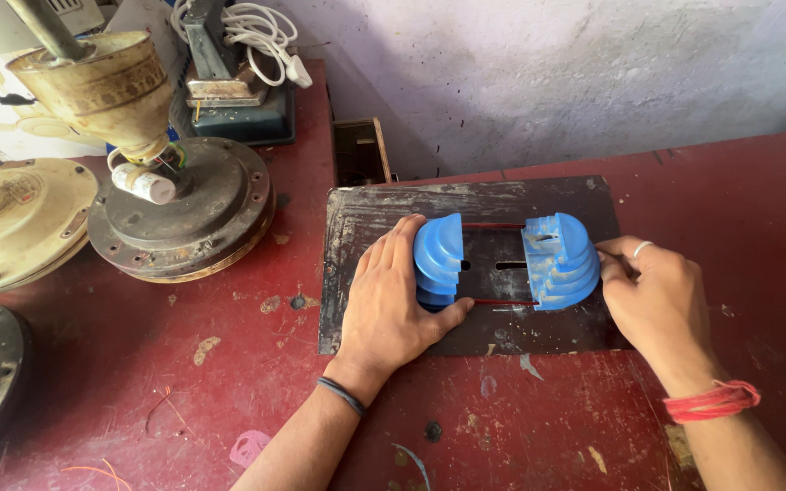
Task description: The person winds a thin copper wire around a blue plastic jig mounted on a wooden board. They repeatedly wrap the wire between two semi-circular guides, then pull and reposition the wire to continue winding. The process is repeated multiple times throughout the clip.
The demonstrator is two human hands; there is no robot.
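On the dark plate (357, 218), your left hand (391, 305) grips the left blue stepped former (438, 259); your right hand (652, 295) fingers press narrowly against the right blue former (559, 261)

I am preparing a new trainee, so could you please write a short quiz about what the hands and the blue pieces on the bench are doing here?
1. True or false: the left hand rests against the left blue stepped former.
2. What runs between the left former and the right blue stepped former?
A. thin red wire
B. white cable
C. a metal chain
3. Fill in: both formers sit on a dark ____ plate on the red bench.

Key:
1. True.
2. A: thin red wire spans the gap at top and bottom, while the right hand touches the right former's outer edge.
3. Metal.
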